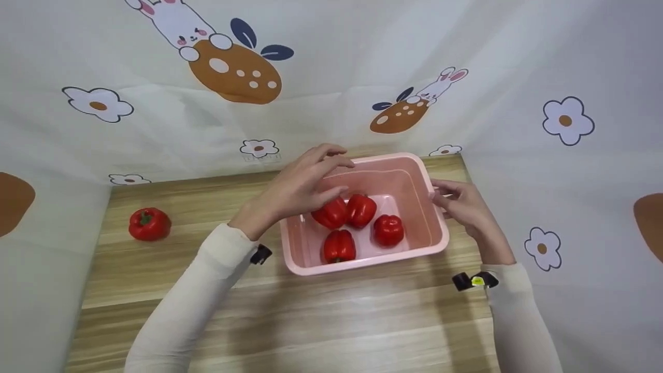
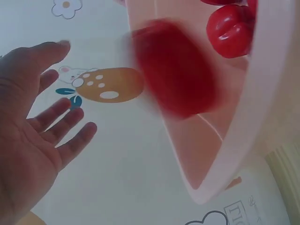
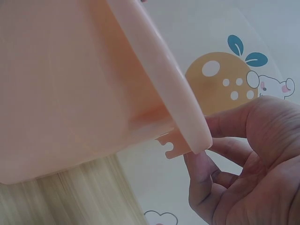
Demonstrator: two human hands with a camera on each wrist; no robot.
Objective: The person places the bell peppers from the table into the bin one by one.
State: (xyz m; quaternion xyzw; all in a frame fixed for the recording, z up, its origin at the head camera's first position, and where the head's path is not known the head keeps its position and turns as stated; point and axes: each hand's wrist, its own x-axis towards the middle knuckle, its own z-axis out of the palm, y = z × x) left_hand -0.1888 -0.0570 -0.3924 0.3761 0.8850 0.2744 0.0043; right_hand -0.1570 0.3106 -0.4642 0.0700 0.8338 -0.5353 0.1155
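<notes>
A pink plastic basin (image 1: 357,264) holds several red bell peppers, among them one (image 1: 388,231) near its right side and one (image 1: 339,247) by the front wall. My left hand (image 1: 300,184) is over the basin's left part with fingers spread and nothing in its grasp. Just beyond the fingers, a red bell pepper (image 2: 176,70) shows motion-blurred in the left wrist view; the left hand (image 2: 42,117) is apart from it. My right hand (image 1: 463,204) pinches the basin's right rim between thumb and fingers, which the right wrist view shows close up at the rim's corner (image 3: 199,138).
Another red bell pepper (image 1: 149,224) stands on the wooden tabletop (image 1: 331,321), well left of the basin. A white curtain (image 1: 321,119) printed with rabbits and flowers hangs along the back and both sides, close behind the basin.
</notes>
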